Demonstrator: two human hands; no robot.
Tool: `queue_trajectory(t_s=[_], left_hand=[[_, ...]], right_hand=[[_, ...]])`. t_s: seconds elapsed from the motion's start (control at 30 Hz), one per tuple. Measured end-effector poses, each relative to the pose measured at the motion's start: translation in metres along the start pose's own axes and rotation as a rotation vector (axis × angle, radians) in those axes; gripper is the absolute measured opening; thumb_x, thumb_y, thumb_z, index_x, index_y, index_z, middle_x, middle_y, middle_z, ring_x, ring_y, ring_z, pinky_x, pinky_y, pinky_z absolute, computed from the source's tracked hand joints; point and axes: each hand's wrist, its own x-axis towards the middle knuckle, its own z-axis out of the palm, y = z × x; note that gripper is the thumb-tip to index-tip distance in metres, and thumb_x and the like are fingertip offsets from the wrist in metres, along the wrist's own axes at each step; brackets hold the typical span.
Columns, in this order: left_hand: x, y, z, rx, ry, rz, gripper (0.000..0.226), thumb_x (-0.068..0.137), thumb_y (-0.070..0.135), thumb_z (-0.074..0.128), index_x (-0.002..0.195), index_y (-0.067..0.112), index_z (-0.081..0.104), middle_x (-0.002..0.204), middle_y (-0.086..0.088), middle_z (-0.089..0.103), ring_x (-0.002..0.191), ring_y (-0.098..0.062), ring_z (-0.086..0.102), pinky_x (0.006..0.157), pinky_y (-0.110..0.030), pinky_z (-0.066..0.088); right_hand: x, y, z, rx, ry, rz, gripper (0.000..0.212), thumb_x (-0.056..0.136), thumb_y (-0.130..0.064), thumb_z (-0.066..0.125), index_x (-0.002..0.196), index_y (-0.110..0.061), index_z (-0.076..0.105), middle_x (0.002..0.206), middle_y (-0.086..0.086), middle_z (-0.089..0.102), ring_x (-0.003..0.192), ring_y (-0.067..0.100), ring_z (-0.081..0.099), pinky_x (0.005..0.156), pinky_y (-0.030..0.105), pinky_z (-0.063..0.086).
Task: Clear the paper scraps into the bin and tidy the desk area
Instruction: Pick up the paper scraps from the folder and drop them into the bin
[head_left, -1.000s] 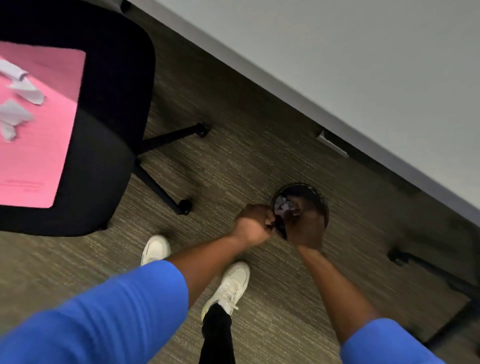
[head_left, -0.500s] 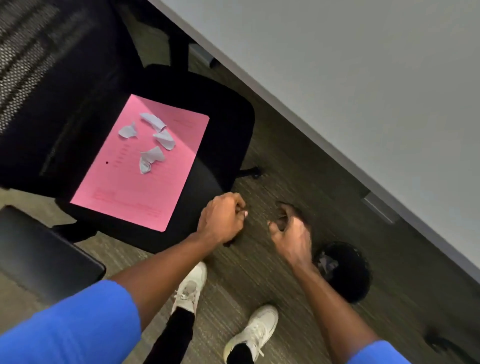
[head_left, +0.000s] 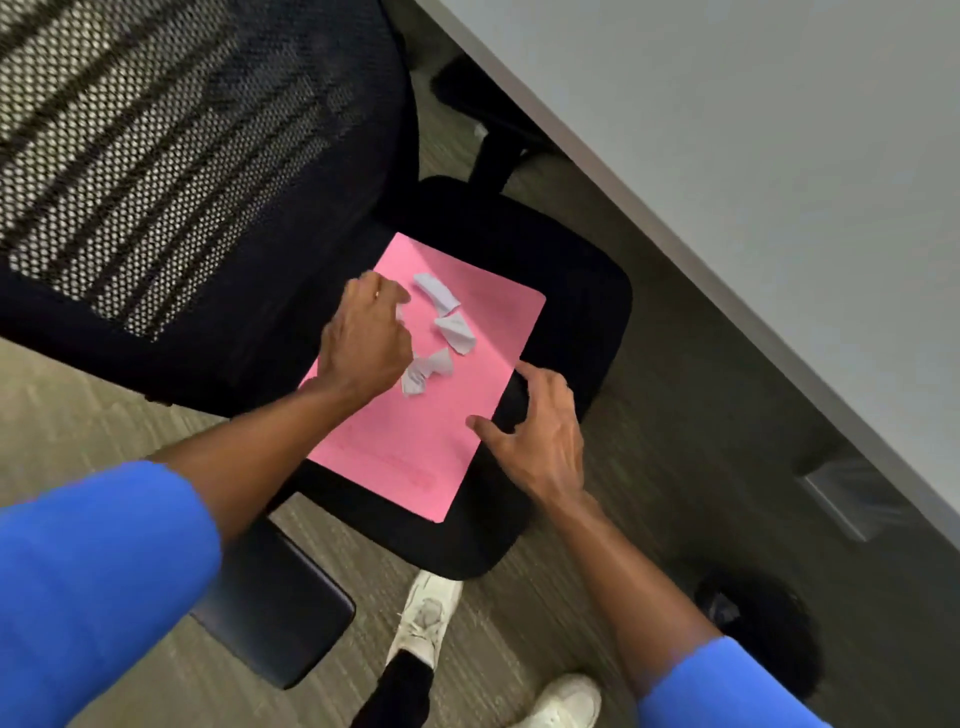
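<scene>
paper scraps (head_left: 448, 332): white, crumpled; on pink sheet (head_left: 415, 441) | bin (head_left: 769, 629): black; floor

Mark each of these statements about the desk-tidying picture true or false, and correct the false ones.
1. The paper scraps lie on a pink sheet. True.
2. The pink sheet lies on the desk. False: it lies on the black chair seat.
3. The left hand is over the pink sheet by the scraps. True.
4. The right hand is a closed fist. False: its fingers are spread at the sheet's edge.
5. The bin stands on the chair. False: it stands on the carpet.
</scene>
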Motion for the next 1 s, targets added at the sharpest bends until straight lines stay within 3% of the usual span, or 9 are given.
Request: queue_trajectory(t_s=[0.13, 0.23, 0.4, 0.5, 0.63, 0.83, 1.0], left_hand=[[0.041, -0.035, -0.002, 0.15, -0.208, 0.097, 0.086, 0.078, 0.008, 0.069, 0.156, 0.025, 0.036, 0.166, -0.006, 0.021, 0.149, -0.034, 0.026, 0.093, -0.056, 0.058], [0.062, -0.048, 0.003, 0.2, -0.332, 0.236, 0.104, 0.078, 0.012, 0.072, 0.165, 0.032, 0.018, 0.176, 0.001, -0.004, 0.159, -0.03, 0.007, 0.095, -0.051, 0.058], [0.077, -0.054, 0.016, 0.214, -0.435, 0.44, 0.116, 0.083, 0.02, 0.078, 0.165, 0.044, 0.0, 0.176, 0.009, -0.018, 0.15, -0.034, 0.019, 0.09, -0.046, 0.059], [0.078, -0.057, 0.026, 0.227, -0.446, 0.527, 0.112, 0.086, 0.014, 0.075, 0.166, 0.043, 0.002, 0.177, 0.005, -0.008, 0.14, -0.034, 0.028, 0.099, -0.045, 0.055], [0.071, -0.058, 0.038, 0.197, -0.399, 0.561, 0.084, 0.091, 0.008, 0.069, 0.163, 0.028, 0.032, 0.166, -0.004, 0.026, 0.13, -0.031, 0.035, 0.105, -0.043, 0.051], [0.052, -0.052, 0.045, 0.091, -0.236, 0.43, 0.039, 0.089, -0.006, 0.065, 0.124, 0.014, 0.064, 0.127, -0.007, 0.053, 0.115, -0.029, 0.048, 0.088, -0.042, 0.053], [0.039, -0.044, 0.053, 0.061, -0.153, 0.289, 0.029, 0.084, -0.012, 0.059, 0.104, 0.008, 0.067, 0.107, -0.012, 0.059, 0.097, -0.035, 0.053, 0.073, -0.046, 0.046]], right_hand=[[0.023, -0.033, 0.023, -0.106, -0.035, -0.051, 0.098, 0.074, -0.066, 0.082, 0.152, -0.03, 0.035, 0.154, -0.002, 0.039, 0.136, 0.023, 0.043, 0.094, 0.048, 0.058], [0.037, -0.052, 0.04, -0.182, -0.068, -0.065, 0.103, 0.074, -0.067, 0.081, 0.155, -0.029, 0.031, 0.167, 0.003, 0.027, 0.148, 0.03, 0.033, 0.098, 0.054, 0.055], [0.052, -0.066, 0.066, -0.294, -0.097, -0.107, 0.106, 0.072, -0.063, 0.085, 0.157, -0.034, 0.03, 0.172, 0.004, 0.019, 0.153, 0.031, 0.026, 0.093, 0.05, 0.055], [0.058, -0.065, 0.073, -0.353, -0.099, -0.141, 0.097, 0.073, -0.057, 0.086, 0.154, -0.034, 0.037, 0.169, 0.007, 0.025, 0.15, 0.033, 0.028, 0.086, 0.045, 0.058], [0.06, -0.059, 0.076, -0.429, -0.075, -0.217, 0.074, 0.084, -0.049, 0.078, 0.15, -0.035, 0.047, 0.155, 0.007, 0.042, 0.138, 0.03, 0.038, 0.08, 0.041, 0.061], [0.056, -0.049, 0.076, -0.455, -0.024, -0.331, 0.045, 0.097, -0.035, 0.07, 0.136, -0.015, 0.06, 0.132, 0.009, 0.058, 0.114, 0.029, 0.052, 0.073, 0.038, 0.059], [0.047, -0.035, 0.069, -0.416, -0.023, -0.356, 0.027, 0.103, -0.029, 0.062, 0.122, -0.01, 0.063, 0.12, 0.008, 0.059, 0.108, 0.027, 0.054, 0.06, 0.038, 0.053]])
